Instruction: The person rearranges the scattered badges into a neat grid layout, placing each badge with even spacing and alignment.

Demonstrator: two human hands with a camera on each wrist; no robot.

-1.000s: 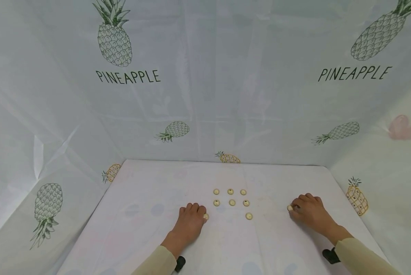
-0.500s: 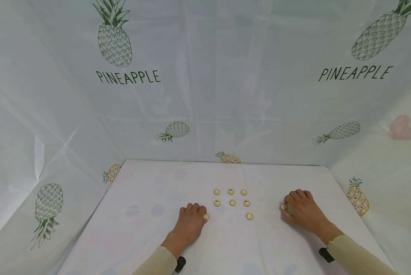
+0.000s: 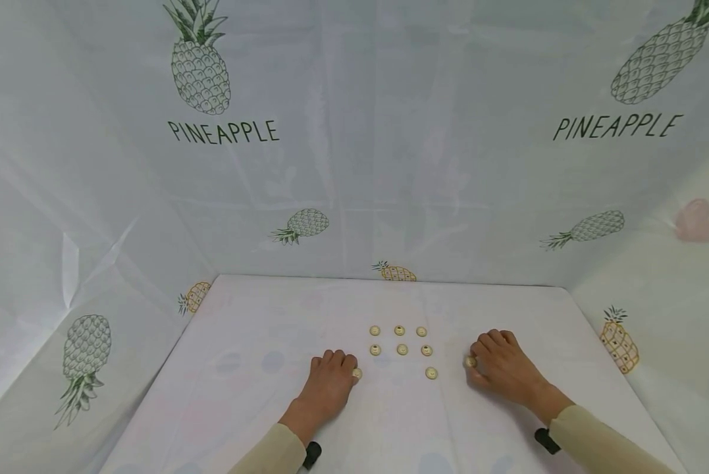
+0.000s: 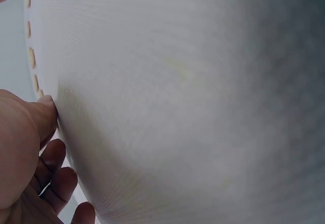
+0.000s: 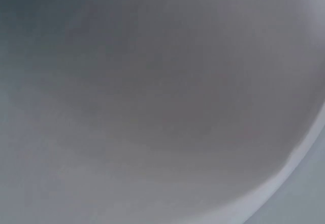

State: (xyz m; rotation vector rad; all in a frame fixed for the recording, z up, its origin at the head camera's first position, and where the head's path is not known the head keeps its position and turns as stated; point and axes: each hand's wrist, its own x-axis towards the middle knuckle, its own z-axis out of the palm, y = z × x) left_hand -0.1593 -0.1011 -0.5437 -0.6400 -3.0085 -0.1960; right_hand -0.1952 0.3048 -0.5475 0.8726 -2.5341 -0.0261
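In the head view my left hand (image 3: 326, 382) rests on the white table, its thumb and index finger at a small round pale-yellow piece (image 3: 357, 373). The left wrist view shows that thumb (image 4: 46, 113) low against the cloth with the other fingers curled; the piece is hidden there. To the right, my right hand (image 3: 504, 367) pinches a similar round piece (image 3: 471, 361) between thumb and fingers, close to the table. Between the hands lie several more such pieces in two short rows, with one single piece (image 3: 431, 373) nearer me. The right wrist view shows only blurred white cloth.
A white cloth with faint spots covers the table (image 3: 241, 316). Behind it and along both sides hang white sheets (image 3: 401, 164) printed with pineapples. The table's back edge runs straight across beyond the rows. Black wrist cameras (image 3: 547, 441) sit under my sleeves.
My right hand has moved left across the table with its round piece, toward the rows. The left hand and the pieces lying on the table stay where they were.
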